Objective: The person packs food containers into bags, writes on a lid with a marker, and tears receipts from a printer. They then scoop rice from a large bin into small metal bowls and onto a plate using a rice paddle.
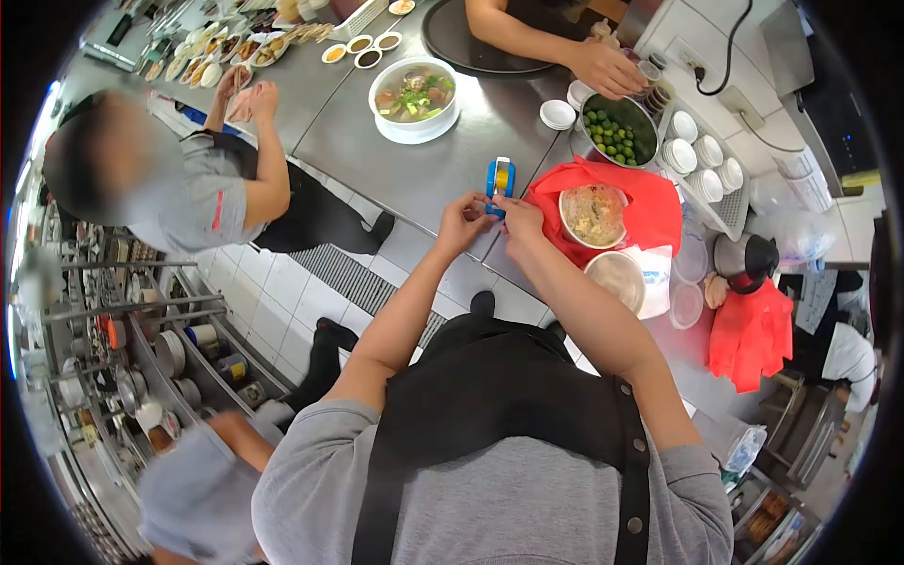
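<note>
Left hand: the left hand (461, 222) is closed narrow, its fingertips pinching at the low end of the blue tape dispenser (500, 181) (whether it already holds a strip of tape, I cannot tell).
Right hand: the right hand (517, 218) is also curled, fingers meeting those of the left, touching the dispenser's base.
Dispenser: it stands upright on the steel counter (395, 151), just beyond both hands.
Beside the right hand: a red bag (650, 212) with a lidded food bowl (593, 215) in it, then a second lidded bowl (617, 278) nearer the body.
Beyond the hands: a white soup bowl (414, 99), well apart.
Doing it well: I judge one hand should steady the dispenser while the other pulls the tape straight and tears it cleanly against the edge.
</note>
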Action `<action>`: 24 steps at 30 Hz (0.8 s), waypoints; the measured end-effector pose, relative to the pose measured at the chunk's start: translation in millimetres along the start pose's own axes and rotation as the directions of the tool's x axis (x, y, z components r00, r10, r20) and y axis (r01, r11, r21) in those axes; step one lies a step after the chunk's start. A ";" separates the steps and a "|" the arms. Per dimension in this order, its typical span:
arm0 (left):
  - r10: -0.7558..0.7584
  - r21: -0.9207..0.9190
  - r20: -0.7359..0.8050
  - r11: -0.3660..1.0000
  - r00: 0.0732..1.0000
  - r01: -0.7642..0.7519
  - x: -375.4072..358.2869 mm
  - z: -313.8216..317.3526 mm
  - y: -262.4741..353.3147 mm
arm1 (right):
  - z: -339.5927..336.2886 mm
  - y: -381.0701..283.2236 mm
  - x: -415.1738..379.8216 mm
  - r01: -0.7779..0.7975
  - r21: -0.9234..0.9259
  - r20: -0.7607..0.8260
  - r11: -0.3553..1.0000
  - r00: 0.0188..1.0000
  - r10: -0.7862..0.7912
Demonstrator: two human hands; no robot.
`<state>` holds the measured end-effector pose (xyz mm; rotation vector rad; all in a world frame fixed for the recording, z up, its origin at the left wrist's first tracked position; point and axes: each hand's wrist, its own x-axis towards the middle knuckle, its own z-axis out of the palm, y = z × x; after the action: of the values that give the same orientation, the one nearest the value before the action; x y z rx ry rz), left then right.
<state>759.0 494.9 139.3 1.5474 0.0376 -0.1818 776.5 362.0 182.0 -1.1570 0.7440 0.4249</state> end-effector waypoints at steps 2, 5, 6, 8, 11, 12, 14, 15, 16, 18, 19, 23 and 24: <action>0.018 0.076 0.004 0.997 1.000 -0.018 -2.1 4.8 10.2 | -0.7 -9.3 -15.5 0.085 -0.008 -0.007 0.996 0.996 -0.085; -0.024 0.064 0.002 0.998 1.000 0.024 6.1 9.7 13.9 | -4.4 -37.9 -73.4 0.505 -0.140 0.182 0.852 0.859 -0.479; -0.088 -0.020 0.008 0.996 0.996 0.088 10.4 10.6 12.8 | -12.6 -43.1 -89.7 0.661 -0.238 0.270 0.712 0.749 -0.605; -0.141 -0.112 0.072 0.983 0.987 0.148 19.2 11.5 12.2 | -24.4 -62.5 -151.2 0.821 -0.300 0.474 0.486 0.571 -0.671; -0.263 -0.337 0.199 0.886 0.944 0.318 33.2 4.9 25.6 | -47.7 -87.1 -218.6 0.914 -0.310 0.730 0.260 0.404 -0.551; -0.351 -0.419 0.316 0.782 0.882 0.461 42.4 -0.8 27.6 | -54.4 -90.4 -230.2 0.919 -0.248 0.812 0.306 0.369 -0.452; -0.415 -0.466 0.442 0.651 0.795 0.599 45.6 0.2 35.6 | -65.9 -89.4 -236.4 0.913 -0.192 0.877 0.359 0.324 -0.355; -0.473 -0.390 0.353 0.710 0.807 0.587 42.5 5.0 51.1 | -71.3 -85.8 -235.1 0.894 -0.209 0.872 0.396 0.354 -0.338; -0.517 -0.306 0.256 0.758 0.817 0.576 40.6 9.3 59.8 | -77.4 -83.3 -233.9 0.873 -0.226 0.867 0.432 0.382 -0.319; -0.507 -0.280 0.238 0.781 0.828 0.559 40.6 11.4 53.5 | -92.0 -82.0 -234.0 0.860 -0.252 0.845 0.444 0.419 -0.332; -0.496 -0.258 0.216 0.801 0.841 0.539 40.4 12.4 50.8 | -100.0 -81.9 -233.8 0.846 -0.276 0.825 0.456 0.452 -0.339; -0.476 -0.243 0.123 0.836 0.871 0.491 35.1 24.3 49.5 | -135.7 -80.2 -229.6 0.809 -0.302 0.752 0.504 0.527 -0.396; -0.472 -0.245 0.084 0.844 0.878 0.477 34.6 26.0 47.7 | -143.7 -76.8 -226.1 0.783 -0.312 0.721 0.537 0.564 -0.403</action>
<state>797.4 466.5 182.5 1.2485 0.4193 -0.5658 626.3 216.1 365.8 -1.7032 -0.4500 0.3598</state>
